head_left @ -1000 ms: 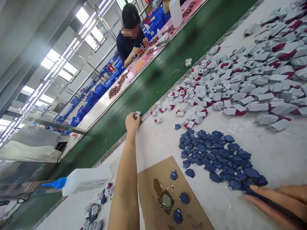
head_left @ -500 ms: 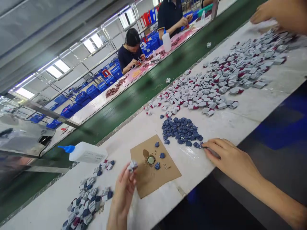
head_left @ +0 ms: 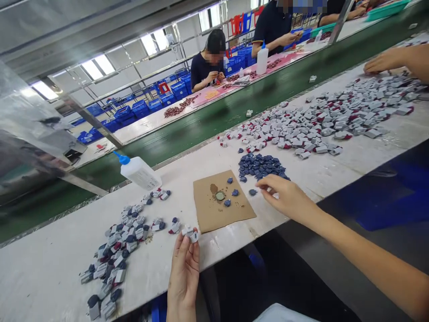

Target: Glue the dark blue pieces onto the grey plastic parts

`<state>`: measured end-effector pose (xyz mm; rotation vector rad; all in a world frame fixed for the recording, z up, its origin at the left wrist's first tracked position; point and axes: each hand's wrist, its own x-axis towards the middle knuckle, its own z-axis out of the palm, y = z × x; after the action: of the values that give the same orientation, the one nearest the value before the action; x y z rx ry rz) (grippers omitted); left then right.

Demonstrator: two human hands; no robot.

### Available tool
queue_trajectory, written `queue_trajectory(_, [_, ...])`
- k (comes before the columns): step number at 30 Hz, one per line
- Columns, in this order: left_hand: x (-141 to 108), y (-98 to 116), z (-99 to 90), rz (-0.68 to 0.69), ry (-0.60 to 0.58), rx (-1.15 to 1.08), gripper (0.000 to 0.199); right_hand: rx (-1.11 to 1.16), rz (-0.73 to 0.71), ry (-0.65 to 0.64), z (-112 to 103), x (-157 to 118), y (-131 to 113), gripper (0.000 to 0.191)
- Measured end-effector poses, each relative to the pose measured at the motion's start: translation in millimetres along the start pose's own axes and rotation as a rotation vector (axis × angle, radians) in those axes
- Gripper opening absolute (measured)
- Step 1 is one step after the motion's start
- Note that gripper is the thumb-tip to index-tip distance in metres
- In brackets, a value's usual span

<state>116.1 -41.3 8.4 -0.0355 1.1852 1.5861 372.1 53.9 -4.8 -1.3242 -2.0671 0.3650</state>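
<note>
Left hand [head_left: 183, 270] pinches blocky grey piece [head_left: 190, 233], right hand [head_left: 287, 197] grip unclear; joined grey-navy pieces [head_left: 131, 245] lower left, loose navy lumps [head_left: 260, 166] centre-right.

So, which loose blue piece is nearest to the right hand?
The blue piece alone between the cardboard and the right hand; other loose ones lie farther off.

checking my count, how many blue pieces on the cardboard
3: top blue piece near the cardboard's top right corner, middle blue piece below it, bottom blue piece lower and left.

Your left hand [head_left: 185, 264] partly hides a pale grey piece [head_left: 188, 230]; the right edge crops a co-worker's arm [head_left: 417, 61]; lettering [head_left: 147, 179] on the squeeze bottle [head_left: 134, 167] is illegible.
</note>
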Motion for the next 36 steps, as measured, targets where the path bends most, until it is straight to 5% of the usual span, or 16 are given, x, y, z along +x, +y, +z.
queue_trajectory(3, [-2,1,-9.1,0.022,0.027,-0.021,0.025,-0.184,-0.071,-0.174,14,15,-10,0.020])
queue_trajectory(6, [-3,-1,-19.8,-0.004,0.043,-0.044,0.023,-0.283,-0.063,-0.176,20,18,-11,0.021])
queue_trajectory(10, [0,-4,-25.3,-0.018,0.020,-0.034,0.022,-0.220,-0.044,-0.182,20,16,-15,0.021])
queue_trajectory(22, [7,-5,-25.5,-0.054,0.038,-0.054,0.017,-0.113,0.017,-0.516,23,42,-24,0.005])
queue_trajectory(36, [7,-6,-28.2,-0.059,0.013,-0.078,0.014,-0.011,-0.018,-0.560,14,47,-16,0.009])
